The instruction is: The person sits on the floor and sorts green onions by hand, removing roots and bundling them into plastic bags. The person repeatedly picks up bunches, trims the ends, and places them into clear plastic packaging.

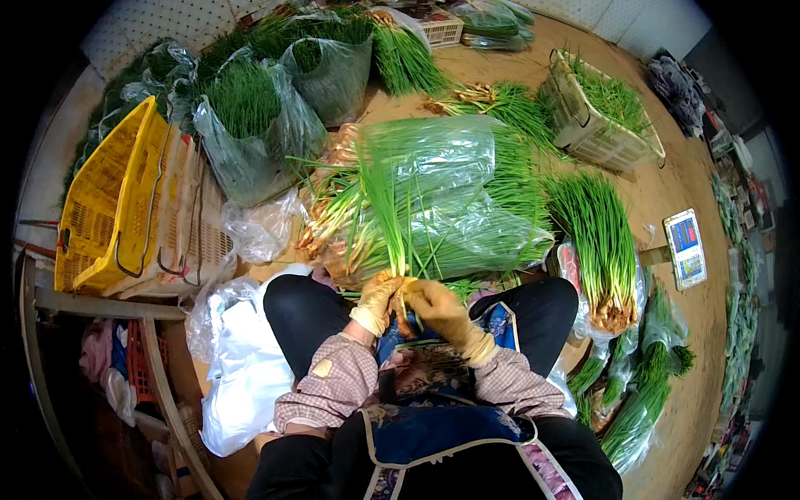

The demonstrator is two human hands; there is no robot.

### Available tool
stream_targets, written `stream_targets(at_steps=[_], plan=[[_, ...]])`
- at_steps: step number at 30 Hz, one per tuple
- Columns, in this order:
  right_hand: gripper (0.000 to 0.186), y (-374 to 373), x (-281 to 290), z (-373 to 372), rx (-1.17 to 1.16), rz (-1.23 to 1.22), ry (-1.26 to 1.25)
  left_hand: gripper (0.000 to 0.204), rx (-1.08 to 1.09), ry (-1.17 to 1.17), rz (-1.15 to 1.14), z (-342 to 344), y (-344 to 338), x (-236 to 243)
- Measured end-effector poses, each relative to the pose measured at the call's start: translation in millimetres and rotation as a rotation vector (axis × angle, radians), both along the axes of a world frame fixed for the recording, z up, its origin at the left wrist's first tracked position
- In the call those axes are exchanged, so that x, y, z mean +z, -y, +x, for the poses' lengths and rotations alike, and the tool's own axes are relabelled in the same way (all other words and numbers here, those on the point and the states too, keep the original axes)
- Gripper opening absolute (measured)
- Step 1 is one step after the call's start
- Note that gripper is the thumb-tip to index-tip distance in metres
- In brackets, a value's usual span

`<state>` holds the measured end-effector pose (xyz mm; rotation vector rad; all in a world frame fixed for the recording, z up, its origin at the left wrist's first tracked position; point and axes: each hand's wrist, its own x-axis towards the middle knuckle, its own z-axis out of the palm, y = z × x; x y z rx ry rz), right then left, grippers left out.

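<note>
In front of my lap, a few green onions stand with their leaves pointing away from me. My left hand, in a yellowish glove, is closed around their pale lower stalks. My right hand, gloved alike, has its fingers pinched at the stalks' lower ends beside the left. Some brownish root or skin hangs between the hands. Just beyond lies a large pile of green onions, partly covered by clear plastic, roots toward the left.
A bundle of green onions rests at my right, near a digital scale's panel. On the left stand a yellow crate and filled plastic bags. A cream basket is at the far right. White plastic bags lie beside my left knee.
</note>
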<state>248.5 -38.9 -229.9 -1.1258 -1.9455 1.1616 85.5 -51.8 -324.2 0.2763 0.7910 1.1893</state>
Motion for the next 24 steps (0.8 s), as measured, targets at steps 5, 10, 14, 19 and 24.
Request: stream_targets(at_steps=[5,10,14,19,24], plan=[[0.027,-36,8,2,-0.207,0.004,0.106,0.021,0.037,0.009,-0.093,12,2,38],[0.033,-57,5,-16,-0.107,-0.245,0.357,0.023,0.034,0.061,-0.071,14,7,27],[0.023,-61,-21,-15,-0.172,-0.52,0.1,0.02,0.058,0.152,-0.098,16,10,37],[0.016,-58,-31,-10,-0.265,-0.676,-0.091,0.023,0.116,0.259,-0.17,17,12,35],[0.015,-55,-22,-8,-0.254,-0.773,-0.285,0.022,0.096,0.263,-0.158,17,12,37]])
